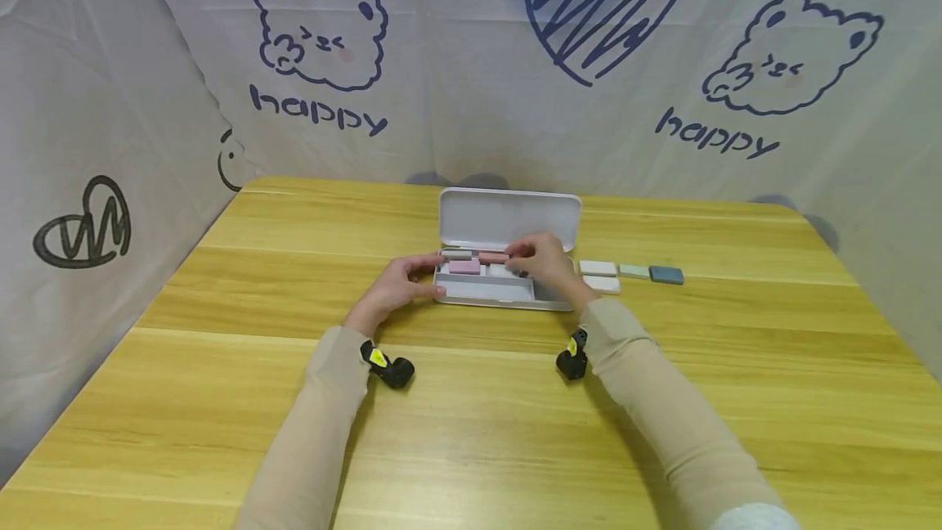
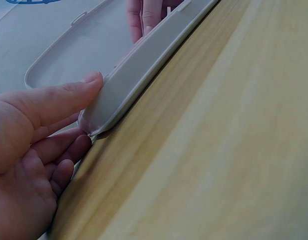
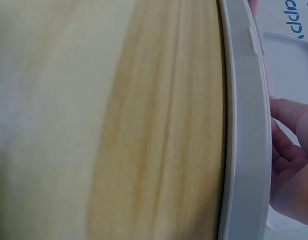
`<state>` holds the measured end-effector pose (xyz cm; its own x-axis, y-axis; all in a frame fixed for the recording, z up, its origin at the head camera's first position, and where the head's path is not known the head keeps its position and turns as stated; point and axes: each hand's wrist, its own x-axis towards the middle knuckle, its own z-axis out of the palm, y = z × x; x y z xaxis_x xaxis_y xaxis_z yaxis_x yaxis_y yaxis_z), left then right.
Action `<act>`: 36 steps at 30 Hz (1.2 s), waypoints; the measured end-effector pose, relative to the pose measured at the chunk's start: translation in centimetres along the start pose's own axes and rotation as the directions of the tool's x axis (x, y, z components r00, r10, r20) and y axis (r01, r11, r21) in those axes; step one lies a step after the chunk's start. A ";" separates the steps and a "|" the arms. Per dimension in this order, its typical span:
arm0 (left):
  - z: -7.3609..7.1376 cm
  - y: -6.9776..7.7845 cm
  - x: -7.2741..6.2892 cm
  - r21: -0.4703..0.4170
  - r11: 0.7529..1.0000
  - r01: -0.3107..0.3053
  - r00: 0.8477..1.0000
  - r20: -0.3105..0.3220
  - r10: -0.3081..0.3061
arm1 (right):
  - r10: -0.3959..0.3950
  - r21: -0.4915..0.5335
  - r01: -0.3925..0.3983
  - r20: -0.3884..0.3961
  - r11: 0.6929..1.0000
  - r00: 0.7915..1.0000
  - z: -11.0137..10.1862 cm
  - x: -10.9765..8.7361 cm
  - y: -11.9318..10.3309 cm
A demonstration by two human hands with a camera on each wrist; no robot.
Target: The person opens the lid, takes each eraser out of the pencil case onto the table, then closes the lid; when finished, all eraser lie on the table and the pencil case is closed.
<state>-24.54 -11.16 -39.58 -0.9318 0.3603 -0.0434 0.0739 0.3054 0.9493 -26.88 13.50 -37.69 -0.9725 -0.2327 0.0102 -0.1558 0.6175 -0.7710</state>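
Observation:
A white pencil case (image 1: 484, 291) lies on the table with its lid (image 1: 509, 219) raised at the back. My left hand (image 1: 397, 289) grips its left end, thumb at the front corner and fingers round the side; the left wrist view shows this hand (image 2: 49, 135) close up. Over the case, my right hand (image 1: 546, 262) has thumb and index finger at the right end of a coral-pink block (image 1: 493, 258), pinching it. Beside that block in the case are a grey block (image 1: 456, 255), a lilac block (image 1: 464, 267) and a white block (image 1: 502, 271). My right fingers hide the right compartment partly.
Right of the case lie two white blocks (image 1: 598, 268), a pale green block (image 1: 634, 271) and a blue block (image 1: 666, 275). A printed cloth (image 1: 456, 64) hangs behind the wooden table (image 1: 471, 432). Each wrist carries a small black camera (image 1: 397, 371).

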 end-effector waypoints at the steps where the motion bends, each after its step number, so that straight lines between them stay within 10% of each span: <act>1: 0.0 0.0 0.0 0.001 1.000 0.000 1.000 0.001 0.000 | 0.004 -0.012 -0.004 0.002 1.000 1.000 0.1 0.0 0.0; 36: 0.0 0.2 -0.2 0.003 1.000 -0.005 1.000 0.001 0.005 | -0.062 0.095 0.073 -0.112 0.993 0.992 -0.5 -0.2 1.3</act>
<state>-24.29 -11.17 -39.34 -0.9310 0.3629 -0.0393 0.0793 0.3062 0.9487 -26.96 14.76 -38.34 -0.9743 -0.1846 0.1292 -0.2089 0.5249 -0.8251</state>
